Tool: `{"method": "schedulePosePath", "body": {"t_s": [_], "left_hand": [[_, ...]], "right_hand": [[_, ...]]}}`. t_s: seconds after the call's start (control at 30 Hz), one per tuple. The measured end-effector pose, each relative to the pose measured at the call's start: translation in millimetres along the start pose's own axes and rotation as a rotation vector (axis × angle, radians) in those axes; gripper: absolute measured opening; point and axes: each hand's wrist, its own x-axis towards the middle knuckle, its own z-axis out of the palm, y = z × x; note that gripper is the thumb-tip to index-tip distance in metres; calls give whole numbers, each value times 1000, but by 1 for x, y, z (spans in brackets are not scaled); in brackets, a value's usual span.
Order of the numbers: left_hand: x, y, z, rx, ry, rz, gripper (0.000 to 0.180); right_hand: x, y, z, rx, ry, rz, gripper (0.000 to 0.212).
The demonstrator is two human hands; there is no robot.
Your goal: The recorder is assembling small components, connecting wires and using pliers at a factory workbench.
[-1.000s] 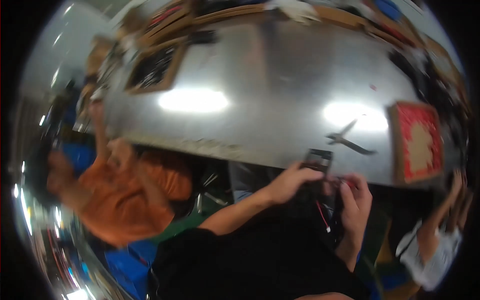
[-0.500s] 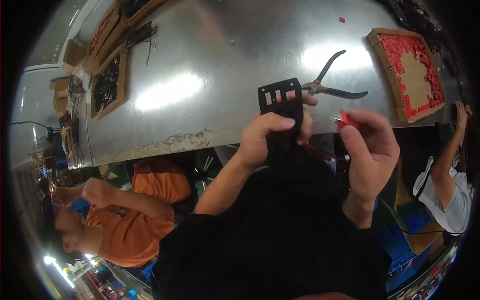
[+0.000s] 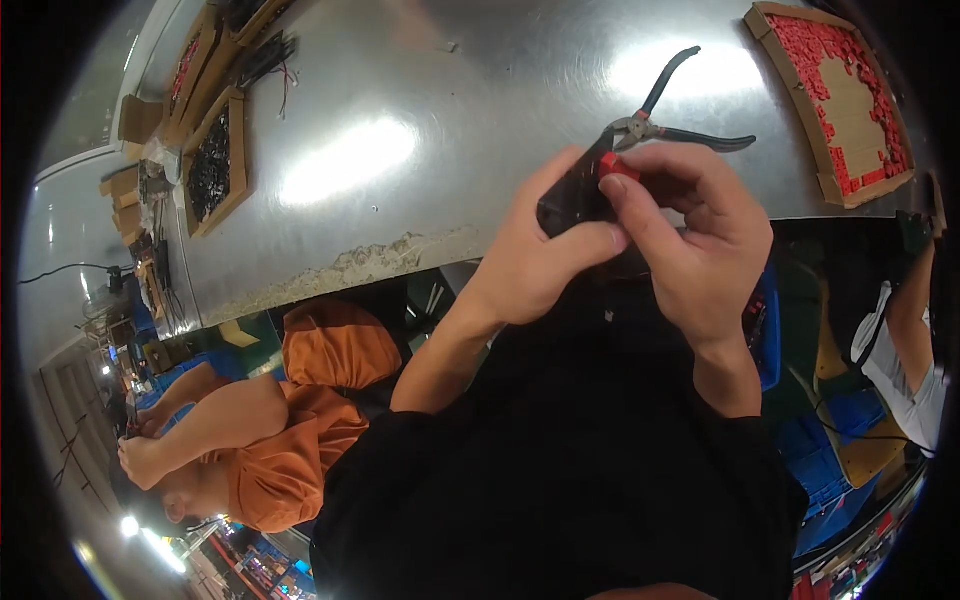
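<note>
Fingers (image 3: 585,247) of the left hand (image 3: 525,270) grip a black panel (image 3: 568,205), the right hand (image 3: 712,240) a red piece (image 3: 614,166), any lettering unreadable.

Two white glare patches (image 3: 350,160) on metal table (image 3: 490,150); black shirt (image 3: 550,450) dim; edges bowed, corners black.

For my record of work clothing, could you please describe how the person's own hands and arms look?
The left hand and right hand are bare, without gloves; no ring, watch or bracelet shows. The black top has plain sleeves that leave both forearms bare.
</note>
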Motion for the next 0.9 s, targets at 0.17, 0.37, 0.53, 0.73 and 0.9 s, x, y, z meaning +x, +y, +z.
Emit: {"method": "schedulePosePath", "body": {"t_s": [0.17, 0.37, 0.53, 0.73, 0.9], "left_hand": [[-2, -5, 5, -84, 20, 11, 38], [-1, -18, 4, -156, 60, 58, 39], [-7, -18, 12, -55, 109, 97, 43], [-2, -19, 3, 126, 10, 91, 40], [-3, -14, -1, 191, 23, -49, 38]], "right_hand": [[0, 15, -10, -61, -2, -227, 23], [-5, 9, -5, 179, 48, -2, 19], [-9, 4, -1, 193, 16, 213, 16], [-5, 11, -3, 181, 45, 190, 13], [-5, 18, -7, -70, -45, 16, 11]]}}
